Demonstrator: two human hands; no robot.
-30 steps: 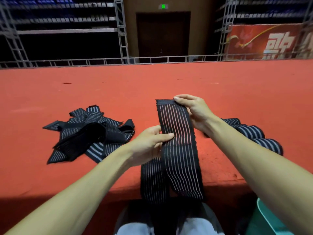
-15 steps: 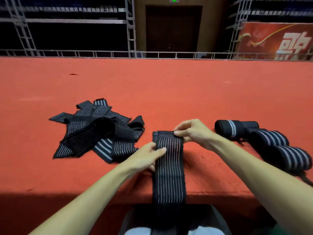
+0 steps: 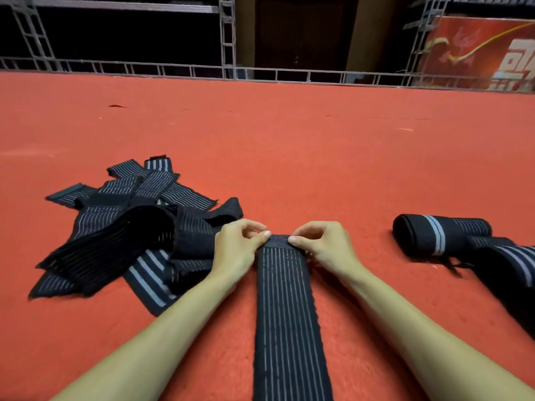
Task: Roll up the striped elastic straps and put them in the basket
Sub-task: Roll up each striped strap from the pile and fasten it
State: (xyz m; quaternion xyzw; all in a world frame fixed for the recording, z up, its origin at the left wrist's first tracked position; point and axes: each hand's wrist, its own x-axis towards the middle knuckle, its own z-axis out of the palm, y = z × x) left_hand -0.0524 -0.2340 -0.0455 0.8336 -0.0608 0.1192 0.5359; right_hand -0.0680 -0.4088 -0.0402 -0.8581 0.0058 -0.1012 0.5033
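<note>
A black elastic strap [image 3: 289, 308] with thin pale stripes lies flat on the red carpet, running from the bottom edge up to my hands. My left hand [image 3: 238, 250] pinches the left corner of its far end. My right hand [image 3: 321, 246] pinches the right corner, fingers curled over the edge. A loose pile of unrolled striped straps [image 3: 124, 230] lies to the left, touching my left hand. Rolled straps [image 3: 440, 237] lie at the right, one behind the other. No basket shows in this view.
The red carpeted platform [image 3: 289, 146] stretches far ahead to a low metal truss rail [image 3: 260, 73]. Scaffold shelving and a red banner [image 3: 477, 53] stand beyond it. Open carpet lies ahead of my hands.
The strap has been laid down flat on the carpet. Both hands came together at its far end, my left hand moving up to the left corner. The camera tilted lower and closer.
</note>
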